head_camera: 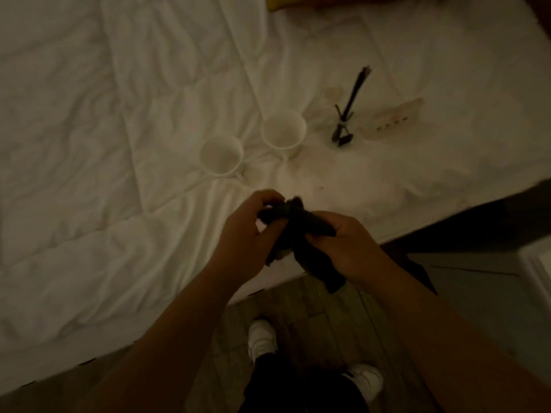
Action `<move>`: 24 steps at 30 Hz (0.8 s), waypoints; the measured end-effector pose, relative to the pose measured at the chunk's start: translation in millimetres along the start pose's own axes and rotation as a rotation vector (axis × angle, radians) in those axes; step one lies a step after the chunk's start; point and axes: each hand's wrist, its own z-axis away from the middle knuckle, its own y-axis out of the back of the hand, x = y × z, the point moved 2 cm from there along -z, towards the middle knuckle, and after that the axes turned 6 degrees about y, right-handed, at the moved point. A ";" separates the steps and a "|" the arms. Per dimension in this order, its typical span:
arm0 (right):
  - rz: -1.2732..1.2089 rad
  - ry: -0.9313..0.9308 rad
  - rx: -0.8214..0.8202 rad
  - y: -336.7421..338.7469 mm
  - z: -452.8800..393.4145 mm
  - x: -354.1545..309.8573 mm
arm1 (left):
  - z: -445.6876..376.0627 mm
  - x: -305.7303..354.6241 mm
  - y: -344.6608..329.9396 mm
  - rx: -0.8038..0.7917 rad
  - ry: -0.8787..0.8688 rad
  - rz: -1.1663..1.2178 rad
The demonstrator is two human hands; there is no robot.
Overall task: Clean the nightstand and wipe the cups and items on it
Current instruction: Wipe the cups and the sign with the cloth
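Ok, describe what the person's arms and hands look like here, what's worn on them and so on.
Both forearms are bare up to the frame edge: no sleeves in view. The left hand and right hand wear no gloves, and no rings, watch or bracelet show, though the dim light and blur could hide small items.

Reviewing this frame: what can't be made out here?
Head view only, dim and soft:
- Dark cloth: bunched in the left hand and right hand, so its shape is hidden.
- Black sticks in a small holder: too blurred to identify.
- Card: print unreadable.
- Two cups: dirt inside not discernible.
- Yellow object: cut off by the top edge.
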 end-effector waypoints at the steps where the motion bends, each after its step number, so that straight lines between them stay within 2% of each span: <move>1: -0.047 -0.009 0.043 -8.5 -7.0 -1.4 | -6.9 -6.3 12.8 0.055 0.022 -0.006; 4: -0.317 -0.052 0.156 -21.4 -21.6 -4.7 | -36.2 -17.1 44.5 0.265 -0.017 -0.222; 6: -0.477 -0.085 0.175 -28.4 -28.6 -6.4 | -62.3 -20.5 59.1 0.311 -0.062 -0.446; 9: -0.663 -0.092 0.182 -38.6 -39.7 -9.5 | -103.4 -31.6 63.1 0.185 0.059 -0.674; 11: -0.711 -0.095 0.180 -43.9 -47.4 -9.7 | -124.6 -40.8 60.4 0.040 0.149 -0.703; 13: -0.727 -0.095 0.150 -49.1 -53.8 -8.1 | -136.0 -45.9 62.0 -0.022 0.202 -0.670; 17: -0.679 -0.088 0.131 -62.1 -59.8 -9.8 | -129.8 -44.8 72.3 0.122 0.144 -0.521; 20: -0.580 -0.033 0.180 -65.0 -68.0 -18.2 | -100.2 -44.9 82.2 0.159 0.127 -0.313; 22: -0.458 0.070 0.192 -62.4 -78.6 -35.0 | -75.8 -41.7 86.3 0.126 0.146 -0.171; 24: -0.198 0.237 0.108 -69.5 -89.8 -56.5 | -56.7 -32.6 85.7 0.061 0.182 -0.016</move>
